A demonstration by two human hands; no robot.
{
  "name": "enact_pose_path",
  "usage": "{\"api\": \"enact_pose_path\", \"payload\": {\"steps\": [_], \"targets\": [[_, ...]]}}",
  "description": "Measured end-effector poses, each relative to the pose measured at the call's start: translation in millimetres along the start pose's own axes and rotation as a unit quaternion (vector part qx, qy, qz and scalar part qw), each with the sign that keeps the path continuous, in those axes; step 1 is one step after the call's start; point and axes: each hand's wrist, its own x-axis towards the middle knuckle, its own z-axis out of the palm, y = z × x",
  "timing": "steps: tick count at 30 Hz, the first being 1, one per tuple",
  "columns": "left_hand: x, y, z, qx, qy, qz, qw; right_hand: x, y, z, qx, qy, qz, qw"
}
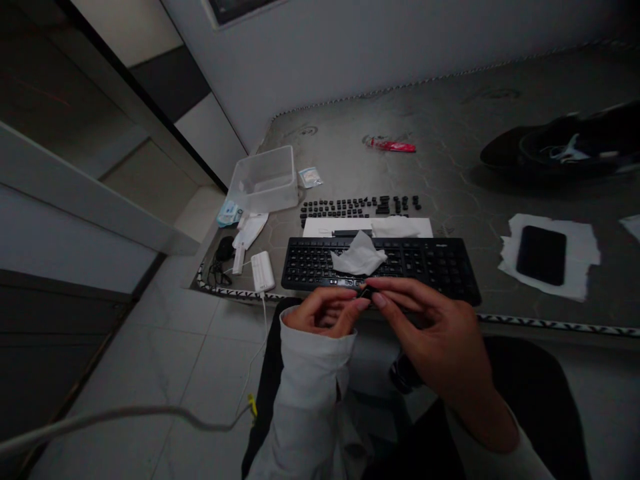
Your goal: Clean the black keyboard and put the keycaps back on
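My left hand (pixel 327 311) and my right hand (pixel 440 330) meet above the table's front edge, both closed. Pinched between their fingertips is a small black keycap (pixel 367 292). Just beyond lies a black keyboard (pixel 453 267), its left and middle part stripped to bare key sockets. A crumpled white tissue (pixel 359 255) rests on top of it. Behind the keyboard, a white sheet (pixel 317 227) carries a slim dark tool (pixel 353 233) and a folded white tissue (pixel 396 227). Farther back, loose black keycaps (pixel 340 207) are laid out in rows.
At the left stand a clear plastic box (pixel 267 183) and a white power bank (pixel 263 271) with a cable hanging off the table. A phone (pixel 541 255) lies on tissue at the right. Behind are a dark cap (pixel 545 150) and a red packet (pixel 393 145).
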Motion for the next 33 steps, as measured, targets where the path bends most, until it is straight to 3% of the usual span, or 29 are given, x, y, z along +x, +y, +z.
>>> {"api": "enact_pose_path", "payload": {"steps": [5, 10, 17, 26, 33], "targets": [[-1.7, 3.9, -3.1, -0.073, -0.073, -0.028, 0.994, 2.0, -1.6, -1.4, 0.062, -0.001, 0.057, 0.996], [-0.4, 8.8, -7.5, -0.107, -0.103, -0.049, 0.988, 2.6, -4.0, -3.9, 0.1, -0.011, 0.08, 0.992], [6.9, 0.2, -6.1, -0.17, -0.144, -0.153, 0.963, 4.7, -2.3, -6.6, 0.095, -0.025, 0.062, 0.993], [7.4, 2.2, -7.1, -0.133, -0.146, -0.185, 0.963, 5.4, -1.3, -10.4, 0.062, -0.044, 0.043, 0.996], [5.8, 5.9, -8.8, -0.165, -0.178, -0.235, 0.941, 5.2, -2.5, -12.8, 0.042, -0.052, 0.018, 0.998]]}}
